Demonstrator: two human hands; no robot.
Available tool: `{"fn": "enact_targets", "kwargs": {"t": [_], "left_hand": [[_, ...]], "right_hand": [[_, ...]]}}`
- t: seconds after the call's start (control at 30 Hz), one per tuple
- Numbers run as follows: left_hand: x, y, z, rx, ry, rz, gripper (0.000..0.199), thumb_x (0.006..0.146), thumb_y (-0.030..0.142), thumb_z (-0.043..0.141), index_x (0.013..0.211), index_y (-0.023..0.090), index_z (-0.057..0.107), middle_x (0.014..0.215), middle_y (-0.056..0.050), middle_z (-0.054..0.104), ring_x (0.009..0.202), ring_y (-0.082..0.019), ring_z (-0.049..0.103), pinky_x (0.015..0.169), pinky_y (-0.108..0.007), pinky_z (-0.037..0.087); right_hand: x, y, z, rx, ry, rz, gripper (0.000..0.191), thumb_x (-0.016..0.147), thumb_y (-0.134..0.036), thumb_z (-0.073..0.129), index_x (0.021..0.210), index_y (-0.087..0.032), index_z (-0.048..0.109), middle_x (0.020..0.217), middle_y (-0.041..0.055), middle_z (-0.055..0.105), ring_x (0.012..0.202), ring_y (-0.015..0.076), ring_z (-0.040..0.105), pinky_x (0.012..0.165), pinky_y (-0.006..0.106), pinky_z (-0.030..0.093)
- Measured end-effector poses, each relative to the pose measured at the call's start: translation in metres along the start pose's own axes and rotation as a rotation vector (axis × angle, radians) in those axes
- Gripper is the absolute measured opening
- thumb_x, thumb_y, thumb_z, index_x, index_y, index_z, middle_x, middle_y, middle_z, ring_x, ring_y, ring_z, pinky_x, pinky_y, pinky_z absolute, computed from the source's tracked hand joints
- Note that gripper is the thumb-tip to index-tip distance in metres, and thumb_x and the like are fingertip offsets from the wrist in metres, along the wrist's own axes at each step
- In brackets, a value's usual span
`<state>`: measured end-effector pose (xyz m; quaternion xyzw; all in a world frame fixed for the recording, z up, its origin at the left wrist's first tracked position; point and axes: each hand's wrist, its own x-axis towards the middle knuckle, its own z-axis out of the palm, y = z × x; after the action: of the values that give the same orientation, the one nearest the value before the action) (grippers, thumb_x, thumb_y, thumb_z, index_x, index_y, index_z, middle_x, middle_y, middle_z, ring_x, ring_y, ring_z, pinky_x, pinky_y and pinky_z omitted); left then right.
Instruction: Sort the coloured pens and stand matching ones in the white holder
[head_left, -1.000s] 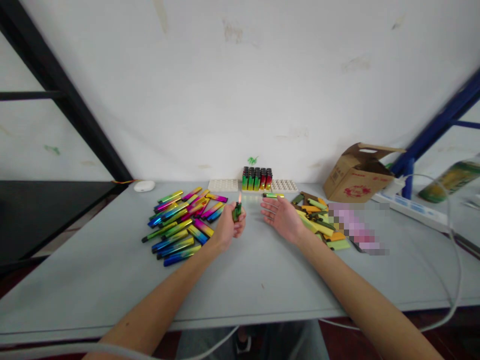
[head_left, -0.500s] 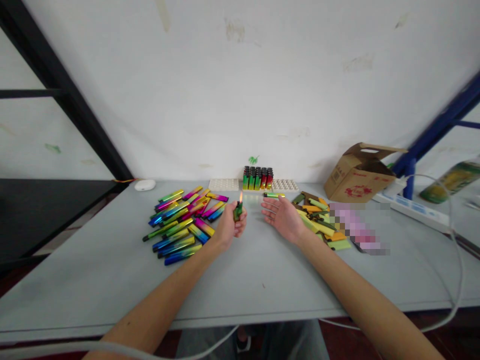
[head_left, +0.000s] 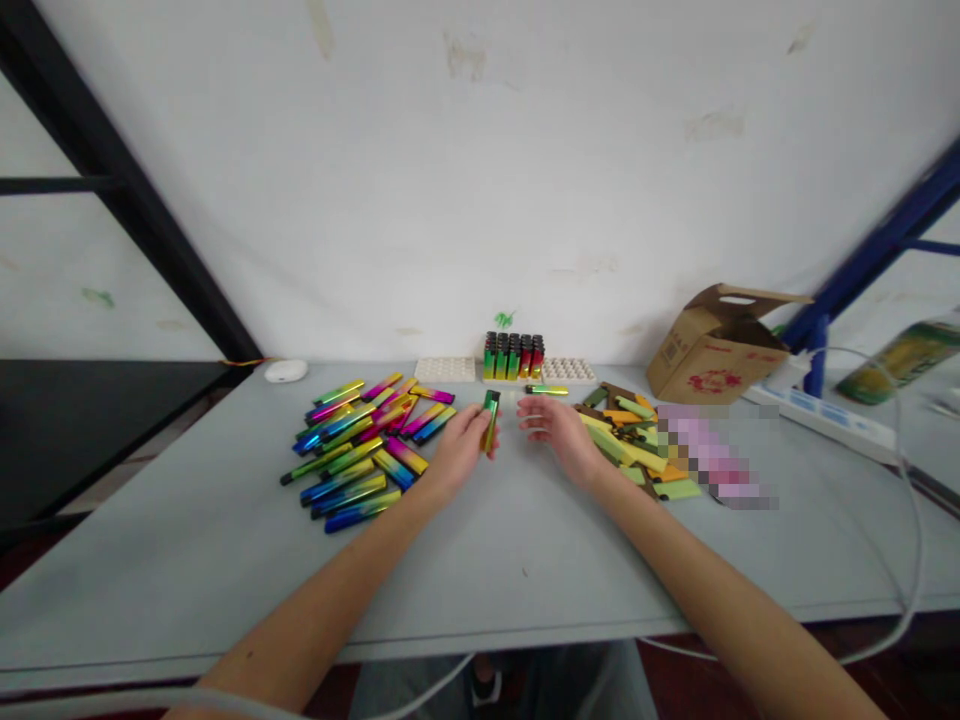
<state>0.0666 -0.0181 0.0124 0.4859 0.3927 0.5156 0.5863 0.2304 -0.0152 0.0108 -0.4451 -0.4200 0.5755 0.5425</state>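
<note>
My left hand (head_left: 459,445) is closed around a shiny green-to-yellow lighter (head_left: 490,420), its black top pointing up and no flame showing. Just to the right, my right hand (head_left: 556,432) hovers with fingers apart and holds nothing. Beyond both hands, a block of green and red lighters (head_left: 514,357) stands upright in rows in a white tray. A single yellow-green lighter (head_left: 547,390) lies flat in front of it. On the left is a loose pile of shiny multicoloured lighters (head_left: 360,450). Yellow, orange and olive lighters (head_left: 637,450) are heaped behind my right wrist.
White trays with holes (head_left: 445,369) lie by the wall. An opened cardboard box (head_left: 716,355) and a white power strip (head_left: 829,422) sit at the right, near a pixelated pink item (head_left: 709,455). A white case (head_left: 286,371) rests at the back left. A white cable (head_left: 916,540) hangs at right.
The flame on the lighter in my left hand has gone out. That lighter has been turned so more of its body shows. My right hand has shifted slightly left, still open.
</note>
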Motion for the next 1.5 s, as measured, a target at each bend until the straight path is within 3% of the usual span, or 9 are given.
{"fn": "enact_targets", "kwargs": {"t": [0.1,0.2,0.47,0.73,0.87,1.03,1.17,1.33,1.5], "left_hand": [[-0.001,-0.001,0.000,0.111,-0.005,0.077,0.026,0.071,0.036,0.070,0.081,0.013,0.061,0.069,-0.001,0.061,0.061,-0.013,0.059,0.054,-0.023,0.051],[-0.004,-0.001,0.001,0.143,-0.045,0.095,0.030,0.068,0.035,0.074,0.085,0.012,0.066,0.075,-0.004,0.066,0.066,-0.016,0.063,0.059,-0.028,0.055],[-0.008,-0.001,0.003,0.232,-0.037,0.114,0.029,0.063,0.030,0.079,0.082,0.013,0.066,0.075,-0.005,0.070,0.068,-0.017,0.064,0.064,-0.028,0.053],[-0.010,0.002,0.007,0.094,-0.256,0.039,0.034,0.071,0.042,0.071,0.087,0.012,0.069,0.076,-0.006,0.071,0.067,-0.016,0.063,0.070,-0.030,0.053],[-0.010,0.003,0.007,0.096,-0.207,0.040,0.035,0.065,0.037,0.077,0.088,0.011,0.069,0.072,-0.004,0.069,0.063,-0.013,0.061,0.066,-0.027,0.052],[-0.009,0.002,0.006,0.132,-0.158,0.050,0.037,0.063,0.039,0.079,0.085,0.011,0.069,0.071,-0.003,0.070,0.063,-0.013,0.061,0.064,-0.028,0.054],[-0.008,-0.002,0.006,0.162,-0.159,0.035,0.039,0.064,0.043,0.078,0.087,0.012,0.069,0.079,-0.006,0.072,0.069,-0.016,0.065,0.069,-0.031,0.056],[-0.003,-0.007,0.001,0.134,-0.050,0.004,0.041,0.068,0.050,0.073,0.080,0.012,0.065,0.078,-0.007,0.072,0.070,-0.018,0.068,0.068,-0.032,0.056],[-0.001,-0.007,-0.002,0.153,0.000,-0.053,0.037,0.074,0.046,0.070,0.082,0.010,0.064,0.071,-0.008,0.071,0.063,-0.017,0.067,0.062,-0.031,0.056]], "right_hand": [[-0.003,0.002,0.006,-0.144,-0.006,-0.183,0.017,0.074,-0.036,0.068,0.084,-0.022,0.071,0.087,0.0030,0.069,0.077,0.0174,0.059,0.069,0.029,0.043],[-0.005,0.004,0.008,-0.202,-0.017,-0.260,0.015,0.071,-0.034,0.072,0.081,-0.022,0.073,0.088,0.0028,0.070,0.081,0.0187,0.059,0.076,0.032,0.044],[-0.007,0.006,0.008,-0.001,-0.159,-0.116,0.023,0.068,-0.038,0.076,0.082,-0.020,0.071,0.082,0.0010,0.068,0.075,0.0151,0.057,0.076,0.030,0.045],[-0.006,0.004,0.008,0.177,-0.293,-0.004,0.028,0.071,-0.043,0.074,0.085,-0.019,0.072,0.071,0.0003,0.064,0.060,0.0124,0.048,0.059,0.027,0.038],[-0.004,0.006,0.005,0.202,-0.314,0.026,0.029,0.073,-0.042,0.073,0.090,-0.019,0.073,0.087,0.0047,0.070,0.078,0.0172,0.058,0.071,0.030,0.042],[-0.005,0.005,0.005,0.206,-0.347,0.013,0.027,0.075,-0.040,0.069,0.092,-0.020,0.073,0.098,0.0063,0.071,0.091,0.0212,0.061,0.082,0.033,0.042],[-0.006,0.003,0.006,0.199,-0.331,-0.003,0.024,0.077,-0.040,0.068,0.090,-0.020,0.071,0.096,0.0065,0.072,0.090,0.0217,0.062,0.081,0.034,0.043],[0.000,-0.004,-0.001,0.333,-0.167,0.015,0.017,0.081,-0.038,0.064,0.081,-0.021,0.065,0.089,0.0048,0.073,0.087,0.0204,0.065,0.079,0.034,0.049],[0.004,-0.011,-0.011,0.433,-0.111,0.081,0.010,0.087,-0.030,0.058,0.090,-0.022,0.064,0.077,-0.0017,0.068,0.066,0.0126,0.063,0.061,0.025,0.052]]}}
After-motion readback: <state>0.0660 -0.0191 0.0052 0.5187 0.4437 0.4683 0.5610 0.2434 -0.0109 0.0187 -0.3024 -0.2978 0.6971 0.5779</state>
